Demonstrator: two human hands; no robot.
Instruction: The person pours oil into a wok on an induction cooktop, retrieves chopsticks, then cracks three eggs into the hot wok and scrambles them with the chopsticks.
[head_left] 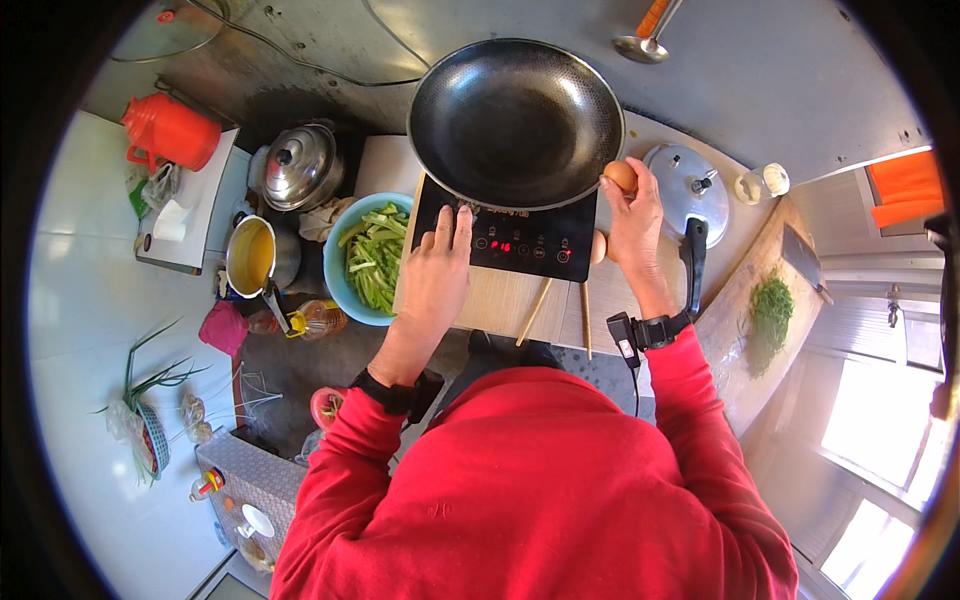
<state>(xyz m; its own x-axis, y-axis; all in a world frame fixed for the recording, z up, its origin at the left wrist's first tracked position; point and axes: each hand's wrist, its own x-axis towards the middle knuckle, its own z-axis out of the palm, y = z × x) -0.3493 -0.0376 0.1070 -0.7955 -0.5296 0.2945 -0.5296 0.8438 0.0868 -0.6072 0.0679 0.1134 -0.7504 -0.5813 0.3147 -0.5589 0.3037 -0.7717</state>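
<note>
A black wok sits on a black induction cooktop with lit red indicators. My right hand holds a brown egg by the wok's right rim. Another egg lies just beside the cooktop, below that hand. My left hand has its fingers extended at the cooktop's left front, below the wok. Left of that hand is a blue bowl of cut green vegetables. A pair of chopsticks lies at the front edge of the counter.
A pressure cooker lid and a cutting board with chopped greens and a cleaver are at right. At left are a lidded steel pot, a pot of yellow liquid and a red kettle. A ladle hangs above.
</note>
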